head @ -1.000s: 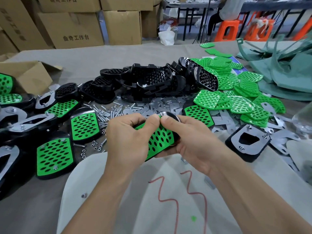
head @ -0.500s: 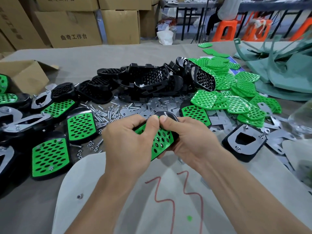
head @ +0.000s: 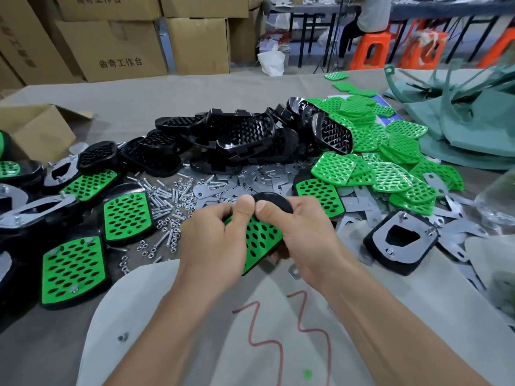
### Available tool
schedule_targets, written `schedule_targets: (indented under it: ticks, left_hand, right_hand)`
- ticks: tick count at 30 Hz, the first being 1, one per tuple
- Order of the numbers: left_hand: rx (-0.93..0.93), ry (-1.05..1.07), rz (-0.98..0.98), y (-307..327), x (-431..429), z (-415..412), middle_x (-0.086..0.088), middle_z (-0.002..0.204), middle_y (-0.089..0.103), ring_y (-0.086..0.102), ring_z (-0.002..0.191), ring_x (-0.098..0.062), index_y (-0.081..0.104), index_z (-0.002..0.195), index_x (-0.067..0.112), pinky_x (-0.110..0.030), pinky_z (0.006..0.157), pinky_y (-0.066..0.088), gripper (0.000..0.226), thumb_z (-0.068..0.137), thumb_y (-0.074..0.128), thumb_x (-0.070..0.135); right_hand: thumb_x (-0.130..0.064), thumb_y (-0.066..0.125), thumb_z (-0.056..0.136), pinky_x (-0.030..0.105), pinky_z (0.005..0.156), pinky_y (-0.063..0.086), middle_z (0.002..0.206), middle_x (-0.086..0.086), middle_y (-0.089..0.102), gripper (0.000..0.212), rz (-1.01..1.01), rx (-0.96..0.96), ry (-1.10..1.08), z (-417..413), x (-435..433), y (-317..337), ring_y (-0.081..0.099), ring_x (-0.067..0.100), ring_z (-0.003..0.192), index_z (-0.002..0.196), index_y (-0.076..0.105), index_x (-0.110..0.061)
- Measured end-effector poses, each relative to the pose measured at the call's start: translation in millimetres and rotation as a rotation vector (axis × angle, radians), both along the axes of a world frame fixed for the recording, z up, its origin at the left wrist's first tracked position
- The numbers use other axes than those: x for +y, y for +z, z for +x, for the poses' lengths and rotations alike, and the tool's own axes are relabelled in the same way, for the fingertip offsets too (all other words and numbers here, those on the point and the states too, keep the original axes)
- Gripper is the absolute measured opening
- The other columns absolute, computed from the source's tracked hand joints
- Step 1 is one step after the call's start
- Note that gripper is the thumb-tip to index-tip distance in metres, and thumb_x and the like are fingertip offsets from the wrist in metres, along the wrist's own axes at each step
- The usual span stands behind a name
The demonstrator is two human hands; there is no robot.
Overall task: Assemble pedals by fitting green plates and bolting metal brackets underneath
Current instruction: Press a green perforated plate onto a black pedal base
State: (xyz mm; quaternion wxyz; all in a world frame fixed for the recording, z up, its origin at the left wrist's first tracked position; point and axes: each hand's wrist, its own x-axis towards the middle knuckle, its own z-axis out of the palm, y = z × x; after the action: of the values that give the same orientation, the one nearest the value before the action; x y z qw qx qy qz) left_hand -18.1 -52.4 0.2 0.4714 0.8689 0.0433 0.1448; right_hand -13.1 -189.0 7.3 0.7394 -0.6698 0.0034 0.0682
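I hold one black pedal (head: 274, 202) with a perforated green plate (head: 257, 240) on its top face, just above the table in the middle of the view. My left hand (head: 214, 240) grips its left side, thumb pressing the plate's upper edge. My right hand (head: 303, 235) grips the right side, thumb tip beside the left thumb. Loose green plates (head: 390, 174) pile up to the right. Flat metal brackets (head: 250, 179) lie behind my hands, with bolts and nuts (head: 170, 199) scattered to their left. The pedal's underside is hidden.
Bare black pedal bodies (head: 237, 140) heap at the centre back. Pedals with green plates (head: 72, 268) lie at the left, some turned bracket-up. One upturned pedal with a bracket (head: 401, 240) sits at the right. An open carton (head: 33, 129) stands far left; green fabric (head: 468, 126) far right.
Both hands keep hold of the same pedal. The thumbs have come closer together at the plate's upper edge, and the pedal has tilted slightly.
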Motion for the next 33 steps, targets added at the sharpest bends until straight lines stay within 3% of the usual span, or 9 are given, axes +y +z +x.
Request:
schedule_targets:
  ticks: [4, 8, 10, 12, 14, 18, 25, 30, 33]
  left_hand:
    - [-0.044, -0.012, -0.064, 1.6, 3.4, 7.4, 0.008, 0.039, 0.029, 0.031, 0.041, -0.011, 0.049, 0.048, 0.018, -0.020, 0.040, 0.025, 0.062, 0.094, 0.055, 0.059]
    - [-0.100, -0.026, -0.171, 2.3, 6.9, 7.4, -0.001, 0.043, 0.038, 0.032, 0.041, -0.010, 0.063, 0.057, 0.004, -0.024, 0.039, 0.027, 0.060, 0.088, 0.072, 0.055]
    - [-0.137, -0.016, -0.158, 4.3, 9.5, 6.3, -0.005, 0.044, 0.038, 0.031, 0.041, -0.010, 0.063, 0.057, 0.006, -0.027, 0.040, 0.027, 0.060, 0.082, 0.069, 0.060]
    - [-0.167, 0.012, -0.132, 6.5, 13.4, 5.8, 0.004, 0.044, 0.026, 0.024, 0.044, -0.011, 0.055, 0.057, 0.006, -0.029, 0.042, 0.022, 0.061, 0.080, 0.066, 0.061]
    - [-0.178, 0.021, -0.120, 7.9, 16.2, 4.9, 0.005, 0.045, 0.021, 0.021, 0.046, -0.013, 0.050, 0.055, 0.010, -0.027, 0.043, 0.019, 0.059, 0.081, 0.065, 0.061]
    - [-0.181, 0.027, -0.148, 4.6, 17.6, 3.5, 0.007, 0.042, 0.020, 0.022, 0.043, -0.012, 0.048, 0.052, 0.012, -0.019, 0.040, 0.017, 0.059, 0.081, 0.068, 0.059]
    - [-0.182, 0.033, -0.184, -0.2, 21.6, 6.9, 0.009, 0.043, 0.027, 0.024, 0.043, -0.010, 0.062, 0.060, 0.008, -0.024, 0.039, 0.022, 0.059, 0.079, 0.068, 0.063]
    - [-0.144, 0.037, -0.217, 1.9, 20.4, 7.5, 0.010, 0.042, 0.019, 0.019, 0.042, -0.011, 0.044, 0.047, 0.010, -0.023, 0.040, 0.018, 0.065, 0.082, 0.069, 0.060]
    - [-0.148, 0.008, -0.205, 1.1, 19.2, 5.6, 0.010, 0.038, 0.020, 0.021, 0.038, -0.010, 0.048, 0.040, 0.018, -0.017, 0.038, 0.019, 0.062, 0.086, 0.071, 0.052]
  right_hand:
    - [-0.014, 0.064, 0.097, 0.023, 0.037, 0.040, 0.057, 0.009, 0.063, 0.028, 0.059, -0.003, 0.020, 0.8, 3.0, 1.8, 0.056, 0.019, 0.041, 0.071, 0.067, -0.003]
    - [-0.012, 0.059, 0.101, 0.027, 0.042, 0.043, 0.064, 0.015, 0.062, 0.026, 0.123, -0.003, 0.110, -1.7, 1.0, 5.5, 0.055, 0.023, 0.047, 0.077, 0.066, -0.003]
    - [-0.006, 0.056, 0.101, 0.031, 0.050, 0.046, 0.071, 0.016, 0.063, 0.018, 0.144, -0.003, 0.207, -4.5, -2.9, 8.3, 0.057, 0.025, 0.054, 0.087, 0.065, 0.002]
    - [0.004, 0.053, 0.097, 0.031, 0.060, 0.051, 0.078, 0.012, 0.066, 0.011, 0.155, -0.011, 0.318, -7.1, -6.1, 12.2, 0.062, 0.021, 0.065, 0.095, 0.063, 0.002]
    - [0.011, 0.051, 0.094, 0.031, 0.065, 0.053, 0.083, 0.010, 0.068, 0.015, 0.164, -0.007, 0.367, -8.5, -8.1, 15.2, 0.066, 0.020, 0.072, 0.100, 0.062, 0.002]
    - [0.014, 0.053, 0.093, 0.033, 0.063, 0.058, 0.085, 0.014, 0.071, 0.018, 0.165, -0.019, 0.343, -9.9, -7.2, 16.7, 0.071, 0.027, 0.076, 0.101, 0.066, 0.003]
    - [0.013, 0.059, 0.092, 0.034, 0.063, 0.061, 0.088, 0.017, 0.073, 0.014, 0.150, -0.012, 0.275, -10.6, -1.0, 13.3, 0.074, 0.031, 0.079, 0.102, 0.067, 0.006]
    - [0.017, 0.055, 0.092, 0.033, 0.074, 0.062, 0.098, 0.016, 0.072, 0.024, 0.193, 0.029, 0.392, -10.6, -6.5, 16.4, 0.074, 0.027, 0.088, 0.109, 0.064, 0.004]
    - [0.022, 0.054, 0.089, 0.033, 0.070, 0.062, 0.096, 0.018, 0.072, 0.027, 0.217, 0.064, 0.358, -11.8, -7.1, 16.3, 0.074, 0.030, 0.085, 0.106, 0.066, 0.005]
